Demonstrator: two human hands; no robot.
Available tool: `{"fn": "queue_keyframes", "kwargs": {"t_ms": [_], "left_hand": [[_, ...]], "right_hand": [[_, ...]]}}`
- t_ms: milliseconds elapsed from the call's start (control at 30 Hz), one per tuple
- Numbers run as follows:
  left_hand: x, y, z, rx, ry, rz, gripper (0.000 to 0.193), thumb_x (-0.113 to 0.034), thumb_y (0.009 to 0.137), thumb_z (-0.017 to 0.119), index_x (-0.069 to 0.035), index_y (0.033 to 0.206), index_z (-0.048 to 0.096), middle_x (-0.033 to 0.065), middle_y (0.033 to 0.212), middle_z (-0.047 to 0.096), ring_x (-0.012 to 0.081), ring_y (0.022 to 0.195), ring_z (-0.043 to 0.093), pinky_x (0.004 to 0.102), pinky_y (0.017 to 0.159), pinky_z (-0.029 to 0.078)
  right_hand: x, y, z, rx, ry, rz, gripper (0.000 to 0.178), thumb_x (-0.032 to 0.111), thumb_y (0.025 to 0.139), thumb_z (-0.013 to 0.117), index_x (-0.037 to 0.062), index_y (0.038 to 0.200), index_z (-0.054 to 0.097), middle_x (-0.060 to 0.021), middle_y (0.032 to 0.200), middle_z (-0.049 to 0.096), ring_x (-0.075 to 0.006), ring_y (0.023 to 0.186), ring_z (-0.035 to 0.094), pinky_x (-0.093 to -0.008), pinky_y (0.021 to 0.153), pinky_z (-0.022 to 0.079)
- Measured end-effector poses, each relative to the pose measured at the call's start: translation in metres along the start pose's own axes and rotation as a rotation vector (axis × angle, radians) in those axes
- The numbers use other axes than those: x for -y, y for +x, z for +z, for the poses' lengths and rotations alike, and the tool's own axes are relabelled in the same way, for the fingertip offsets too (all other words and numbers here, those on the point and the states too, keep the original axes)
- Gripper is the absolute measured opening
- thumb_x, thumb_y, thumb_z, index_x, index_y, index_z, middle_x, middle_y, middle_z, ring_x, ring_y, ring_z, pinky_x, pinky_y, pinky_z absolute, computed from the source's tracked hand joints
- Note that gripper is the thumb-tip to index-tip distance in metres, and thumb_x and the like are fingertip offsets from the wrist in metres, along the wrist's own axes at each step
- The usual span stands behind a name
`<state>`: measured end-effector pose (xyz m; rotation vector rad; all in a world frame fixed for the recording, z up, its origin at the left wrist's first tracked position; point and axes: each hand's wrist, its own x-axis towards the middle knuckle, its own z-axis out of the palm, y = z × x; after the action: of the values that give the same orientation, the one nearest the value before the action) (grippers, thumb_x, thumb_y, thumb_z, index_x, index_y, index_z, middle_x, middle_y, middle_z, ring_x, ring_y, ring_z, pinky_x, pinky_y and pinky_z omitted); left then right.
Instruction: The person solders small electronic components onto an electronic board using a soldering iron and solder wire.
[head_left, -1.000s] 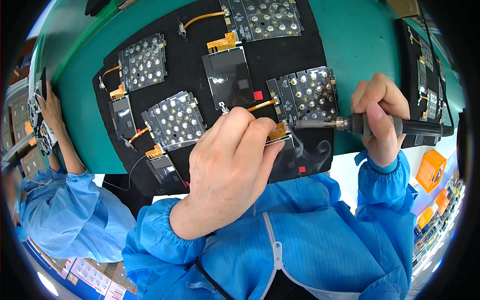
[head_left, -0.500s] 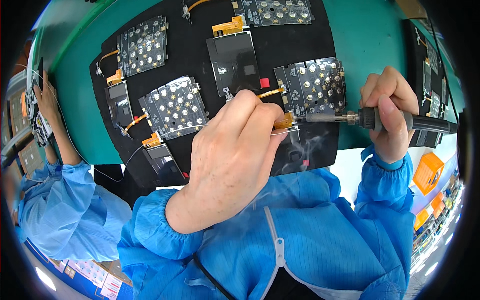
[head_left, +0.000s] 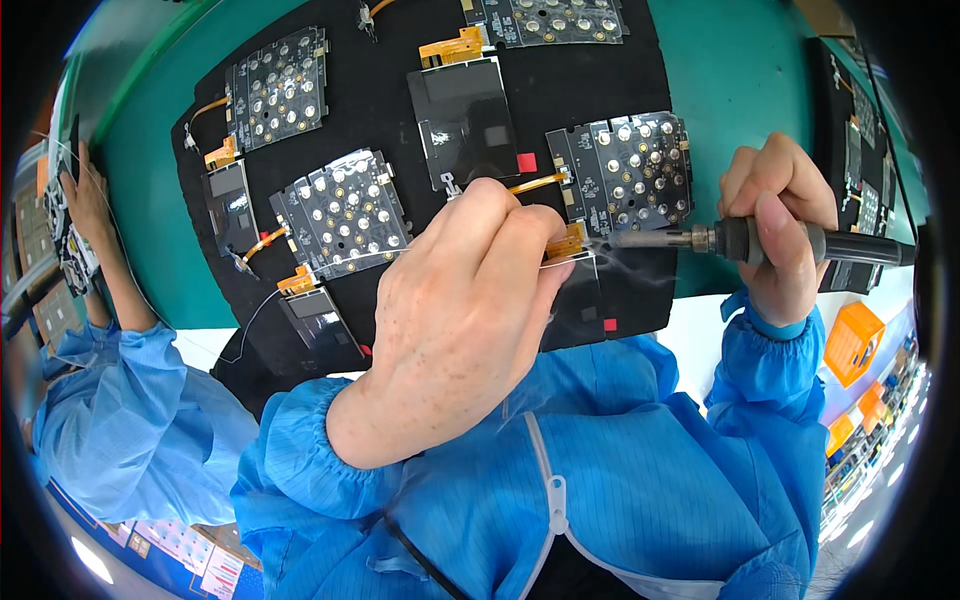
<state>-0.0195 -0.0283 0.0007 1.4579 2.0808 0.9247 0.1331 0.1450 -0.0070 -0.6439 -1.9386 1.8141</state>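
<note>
My right hand (head_left: 785, 225) grips a soldering iron (head_left: 740, 240) by its dark handle, the tip pointing left. That tip meets the orange flex cable (head_left: 568, 243) at the lower left corner of a keypad circuit board (head_left: 630, 175), and thin smoke drifts there. My left hand (head_left: 460, 320) is closed in a pinch beside the same joint, its fingertips next to the flex cable. A thin solder wire (head_left: 262, 305) runs across the mat into this hand; its end at the fingertips is hard to see. Below the joint lies a dark display screen (head_left: 580, 310), partly hidden by my hand.
More keypad boards (head_left: 345, 215) with attached screens (head_left: 465, 115) lie on the black mat (head_left: 385, 95) over a green table (head_left: 745, 90). At left a co-worker's hand (head_left: 88, 205) holds parts. A second board-laden mat (head_left: 835, 110) sits at far right, above orange crates (head_left: 853, 340).
The mat's left side and its boards appear shifted slightly left. The smoke has changed shape. Both my hands and the iron stay nearly in place.
</note>
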Motion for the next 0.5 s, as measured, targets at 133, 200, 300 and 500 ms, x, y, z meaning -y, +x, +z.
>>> {"fn": "queue_keyframes", "kwargs": {"t_ms": [133,200,300,500], "left_hand": [[-0.001,0.004,-0.004,0.034,0.003,-0.005,0.024,0.004,0.068,0.069,0.000,0.089,0.058,0.0095,0.083,0.053,0.0204,0.066,0.053,0.0288,0.057,0.045],[-0.005,0.008,-0.009,0.005,-0.020,0.015,0.025,0.006,0.069,0.066,0.001,0.092,0.057,0.0123,0.091,0.051,0.0229,0.076,0.054,0.0287,0.063,0.045],[-0.015,0.010,-0.016,-0.053,-0.092,-0.018,0.022,0.009,0.072,0.061,0.001,0.092,0.055,0.0144,0.098,0.049,0.0261,0.086,0.052,0.0298,0.071,0.045],[-0.008,-0.002,-0.028,-0.130,0.275,0.086,0.016,0.003,0.068,0.068,-0.002,0.081,0.063,0.0084,0.089,0.056,0.0251,0.081,0.052,0.0302,0.067,0.043]], "right_hand": [[0.001,0.003,-0.003,-0.012,-0.012,-0.002,0.023,0.023,0.077,0.054,0.0036,0.069,0.046,-0.0024,0.065,0.044,-0.0064,0.055,0.035,-0.0226,0.048,0.024],[0.000,0.006,-0.009,-0.006,0.048,-0.019,0.022,0.023,0.078,0.054,0.0036,0.070,0.046,-0.0026,0.065,0.044,-0.0067,0.054,0.035,-0.0230,0.048,0.025],[0.000,0.010,-0.015,-0.066,0.105,-0.097,0.021,0.023,0.080,0.051,0.0037,0.072,0.046,-0.0027,0.065,0.044,-0.0067,0.054,0.035,-0.0228,0.047,0.024],[0.014,0.032,-0.046,-0.587,0.090,-0.217,0.015,0.018,0.090,0.052,0.0045,0.085,0.050,0.0006,0.069,0.046,-0.0035,0.051,0.031,-0.0185,0.045,0.024]]}}
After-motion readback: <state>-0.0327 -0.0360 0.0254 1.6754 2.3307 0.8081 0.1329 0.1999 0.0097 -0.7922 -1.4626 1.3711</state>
